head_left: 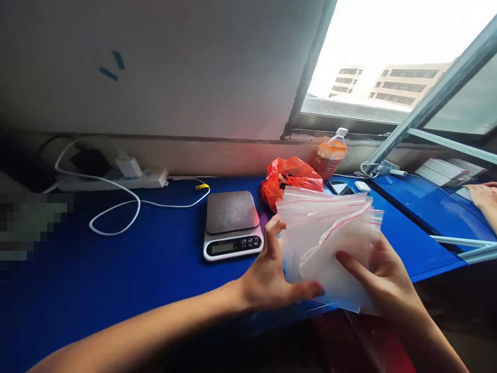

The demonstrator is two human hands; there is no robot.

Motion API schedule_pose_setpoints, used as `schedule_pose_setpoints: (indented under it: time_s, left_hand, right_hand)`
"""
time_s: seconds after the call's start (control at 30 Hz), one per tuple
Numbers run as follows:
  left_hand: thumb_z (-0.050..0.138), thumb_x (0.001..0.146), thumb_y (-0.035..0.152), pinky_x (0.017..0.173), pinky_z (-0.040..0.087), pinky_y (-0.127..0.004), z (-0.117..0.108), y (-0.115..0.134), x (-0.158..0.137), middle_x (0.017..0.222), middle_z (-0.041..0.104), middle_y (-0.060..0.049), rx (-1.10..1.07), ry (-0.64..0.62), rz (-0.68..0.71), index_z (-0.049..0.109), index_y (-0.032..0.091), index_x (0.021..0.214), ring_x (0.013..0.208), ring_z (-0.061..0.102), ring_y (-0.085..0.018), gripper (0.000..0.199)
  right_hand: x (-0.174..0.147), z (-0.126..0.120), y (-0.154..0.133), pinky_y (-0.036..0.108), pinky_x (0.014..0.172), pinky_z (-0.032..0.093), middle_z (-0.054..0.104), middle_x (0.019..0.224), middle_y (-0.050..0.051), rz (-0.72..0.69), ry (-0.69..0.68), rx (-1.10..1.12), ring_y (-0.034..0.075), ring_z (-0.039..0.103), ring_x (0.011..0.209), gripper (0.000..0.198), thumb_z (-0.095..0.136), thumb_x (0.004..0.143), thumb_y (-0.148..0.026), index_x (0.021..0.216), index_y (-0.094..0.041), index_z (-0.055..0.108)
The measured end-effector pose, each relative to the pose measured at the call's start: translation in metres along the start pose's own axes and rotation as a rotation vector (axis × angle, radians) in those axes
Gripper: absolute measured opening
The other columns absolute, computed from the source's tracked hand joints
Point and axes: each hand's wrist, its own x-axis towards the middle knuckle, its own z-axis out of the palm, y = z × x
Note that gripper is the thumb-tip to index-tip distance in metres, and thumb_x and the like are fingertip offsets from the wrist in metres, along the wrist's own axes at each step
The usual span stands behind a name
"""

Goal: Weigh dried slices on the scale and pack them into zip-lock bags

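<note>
Between my two hands is a stack of clear zip-lock bags [310, 223] with red lines along their seals, raised over the table's front edge. My left hand [272, 274] grips the stack's left side, thumb in front and fingers behind. On the right side, my right hand [382, 274] holds the bags with its thumb pressed across their front. One bag at the front lies slanted against the others. To the left of the bags, a kitchen scale [233, 223] with a brown platform rests on the blue table [155, 280]; its display looks blank.
Behind the bags lie a red plastic bag [291, 176], a bottle of orange drink [332, 153], a phone [340, 188] and a small white case [362, 186]. A power strip [151, 178] with a white cable [135, 207] runs along the wall. Another person's hand [483, 197] is at far right beside white boxes [440, 171].
</note>
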Motion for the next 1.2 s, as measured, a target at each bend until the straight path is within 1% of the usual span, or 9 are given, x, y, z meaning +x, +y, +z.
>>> schedule_pose_setpoints:
  time_s: [0.07, 0.17, 0.23, 0.4, 0.57, 0.67, 0.77, 0.97, 1.2]
  left_hand:
    - [0.076, 0.074, 0.037, 0.11, 0.04, -0.051, -0.001, 0.006, 0.01, 0.14, 0.045, -0.016, -0.082, -0.015, 0.024, 0.022, 0.025, 0.136, 0.129, 0.05, -0.033, 0.084]
    - [0.067, 0.078, 0.031, 0.103, 0.045, -0.051, -0.007, 0.01, 0.023, 0.142, 0.046, -0.014, -0.208, 0.18, 0.039, 0.021, 0.026, 0.134, 0.118, 0.059, -0.03, 0.072]
    - [0.066, 0.076, 0.027, 0.1, 0.047, -0.053, -0.012, 0.008, 0.03, 0.125, 0.061, -0.009, -0.237, 0.272, 0.048, 0.026, 0.025, 0.133, 0.113, 0.063, -0.031, 0.07]
    - [0.064, 0.078, 0.027, 0.109, 0.042, -0.048, -0.021, 0.001, 0.031, 0.116, 0.068, -0.007, -0.133, 0.322, 0.217, 0.045, 0.021, 0.128, 0.128, 0.054, -0.03, 0.054]
    - [0.066, 0.082, 0.037, 0.105, 0.046, -0.047, -0.044, 0.011, 0.026, 0.121, 0.067, -0.009, -0.01, 0.491, 0.264, 0.042, 0.024, 0.133, 0.127, 0.055, -0.03, 0.058]
    - [0.07, 0.077, 0.038, 0.105, 0.046, -0.048, -0.063, 0.015, 0.028, 0.126, 0.065, -0.007, 0.09, 0.606, 0.314, 0.041, 0.03, 0.132, 0.126, 0.056, -0.03, 0.063]
    - [0.07, 0.076, 0.04, 0.106, 0.045, -0.051, -0.075, 0.01, 0.03, 0.134, 0.061, -0.005, 0.151, 0.599, 0.294, 0.039, 0.034, 0.131, 0.126, 0.056, -0.03, 0.063]
    - [0.071, 0.076, 0.042, 0.108, 0.044, -0.05, -0.071, -0.005, 0.033, 0.138, 0.058, -0.007, 0.186, 0.502, 0.285, 0.038, 0.031, 0.134, 0.128, 0.056, -0.03, 0.067]
    - [0.071, 0.077, 0.043, 0.102, 0.049, -0.05, -0.066, 0.007, 0.026, 0.129, 0.066, -0.004, 0.161, 0.565, 0.253, 0.048, 0.033, 0.132, 0.122, 0.06, -0.03, 0.061]
  right_hand:
    - [0.004, -0.001, -0.001, 0.035, 0.069, 0.061, 0.071, 0.107, 0.006, -0.099, -0.021, 0.017, 0.026, 0.07, 0.09, 0.057, 0.081, 0.071, -0.04, 0.122, -0.027, 0.059]
    - [0.016, 0.008, 0.001, 0.039, 0.079, 0.06, 0.069, 0.115, 0.007, -0.256, -0.05, 0.087, 0.027, 0.069, 0.1, 0.057, 0.081, 0.071, -0.035, 0.123, -0.028, 0.058]
    - [0.024, 0.018, 0.002, 0.043, 0.088, 0.057, 0.066, 0.119, 0.007, -0.387, -0.087, 0.121, 0.028, 0.066, 0.106, 0.057, 0.079, 0.072, -0.032, 0.125, -0.029, 0.056]
    - [0.043, 0.049, 0.0, 0.05, 0.096, 0.052, 0.061, 0.122, 0.006, -0.609, -0.166, 0.135, 0.029, 0.062, 0.111, 0.059, 0.07, 0.073, -0.032, 0.128, -0.033, 0.047]
    - [0.077, 0.097, -0.006, 0.052, 0.093, 0.052, 0.06, 0.121, 0.005, -0.794, -0.235, 0.163, 0.028, 0.06, 0.11, 0.051, 0.061, 0.08, -0.04, 0.126, -0.035, 0.041]
    - [0.096, 0.125, -0.003, 0.05, 0.094, 0.052, 0.06, 0.121, 0.005, -0.813, -0.294, 0.235, 0.025, 0.061, 0.109, 0.05, 0.057, 0.082, -0.044, 0.126, -0.033, 0.036]
    - [0.102, 0.136, 0.009, 0.05, 0.096, 0.052, 0.059, 0.121, 0.005, -0.785, -0.326, 0.265, 0.024, 0.061, 0.111, 0.052, 0.06, 0.081, -0.044, 0.124, -0.031, 0.034]
    - [0.093, 0.122, 0.02, 0.052, 0.099, 0.049, 0.058, 0.123, 0.006, -0.733, -0.294, 0.227, 0.025, 0.059, 0.113, 0.05, 0.059, 0.083, -0.047, 0.123, -0.031, 0.034]
    - [0.086, 0.123, 0.017, 0.047, 0.097, 0.052, 0.059, 0.126, 0.009, -0.722, -0.245, 0.145, 0.024, 0.06, 0.114, 0.053, 0.059, 0.082, -0.046, 0.123, -0.027, 0.032]
